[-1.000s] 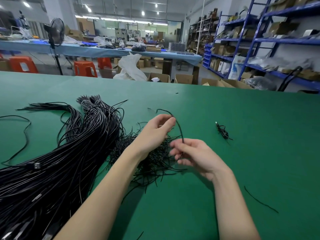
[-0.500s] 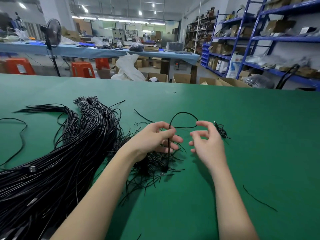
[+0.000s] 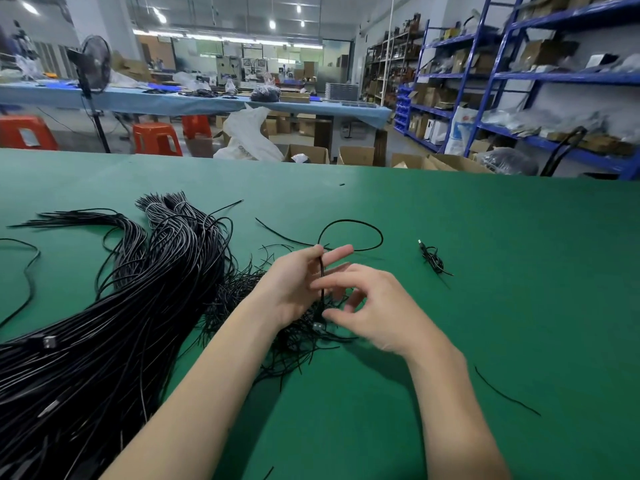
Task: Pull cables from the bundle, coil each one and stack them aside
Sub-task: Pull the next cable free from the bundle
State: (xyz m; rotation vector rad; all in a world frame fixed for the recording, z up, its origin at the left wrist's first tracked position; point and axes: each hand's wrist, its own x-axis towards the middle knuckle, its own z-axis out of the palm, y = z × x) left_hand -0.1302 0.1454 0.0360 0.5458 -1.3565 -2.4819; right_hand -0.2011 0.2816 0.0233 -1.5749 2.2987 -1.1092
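Note:
A thick bundle of black cables (image 3: 114, 327) lies across the left of the green table (image 3: 485, 271). My left hand (image 3: 294, 285) pinches one black cable (image 3: 363, 224) between thumb and fingers; above the hand it forms a loop, and below it hangs down to a plug (image 3: 317, 326). My right hand (image 3: 377, 310) is just right of that hanging stretch. Its index finger and thumb are curved and spread on either side of the cable, blurred, with a gap between them. One coiled cable (image 3: 432, 259) lies apart on the right.
A tangle of short black ties (image 3: 291, 344) lies under both hands. One loose tie (image 3: 505, 393) is near the right forearm and a stray cable (image 3: 27, 268) curves at the far left. Beyond the table's far edge stand cardboard boxes, red stools and blue shelving.
My right hand has moved left and down, from beside the loop to the hanging part of the cable. The left hand keeps its pinch and the loop has widened.

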